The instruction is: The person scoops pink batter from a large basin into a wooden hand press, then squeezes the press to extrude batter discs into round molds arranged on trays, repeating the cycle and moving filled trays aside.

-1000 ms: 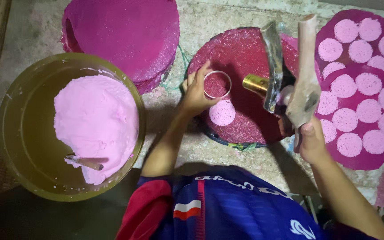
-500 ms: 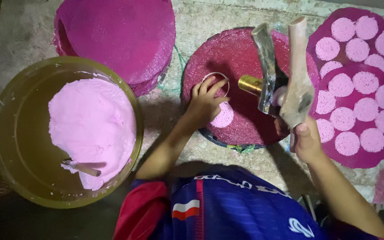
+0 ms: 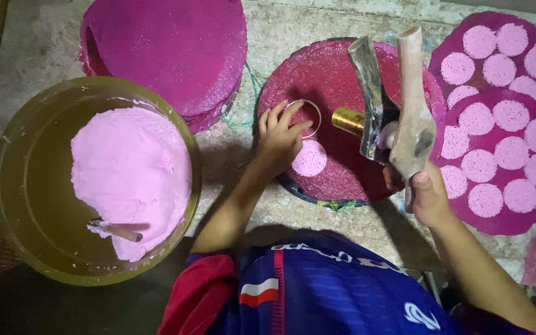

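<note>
My single head view, looking straight down from above, close over the round magenta tray (image 3: 342,105), bowl (image 3: 26,186) left of it

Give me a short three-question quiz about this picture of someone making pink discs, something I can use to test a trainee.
1. True or false: the left hand rests on a metal ring lying on the round mat.
2. What does the right hand hold? A) a spoon B) a press with a wooden handle C) a knife
3. Fill in: the pink batter sits in a large ____.

Key: 1 true; 2 B; 3 bowl. One pink disc lies on the mat near the ring; many more cover the mat to the right.
</note>
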Motion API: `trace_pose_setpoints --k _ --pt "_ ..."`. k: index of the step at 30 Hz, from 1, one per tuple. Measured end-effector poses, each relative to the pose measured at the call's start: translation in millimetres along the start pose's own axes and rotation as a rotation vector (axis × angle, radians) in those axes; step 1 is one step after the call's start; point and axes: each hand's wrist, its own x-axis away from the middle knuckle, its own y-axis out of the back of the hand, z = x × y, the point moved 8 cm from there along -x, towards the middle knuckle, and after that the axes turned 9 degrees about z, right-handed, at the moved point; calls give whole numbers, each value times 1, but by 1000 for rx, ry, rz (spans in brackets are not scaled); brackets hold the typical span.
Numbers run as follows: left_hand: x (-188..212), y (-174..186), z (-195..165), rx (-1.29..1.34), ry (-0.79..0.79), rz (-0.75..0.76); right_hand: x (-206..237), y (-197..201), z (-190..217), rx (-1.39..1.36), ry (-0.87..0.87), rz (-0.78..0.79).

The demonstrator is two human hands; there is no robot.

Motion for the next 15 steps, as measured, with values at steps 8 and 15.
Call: trace_pose_setpoints --k 8,15 --pt "-6 2 2 359 28 17 -22 10 -15 -8 -86 64" --pt "-65 43 13 2392 -437 -110 -77 -15 -17 36 -743 510"
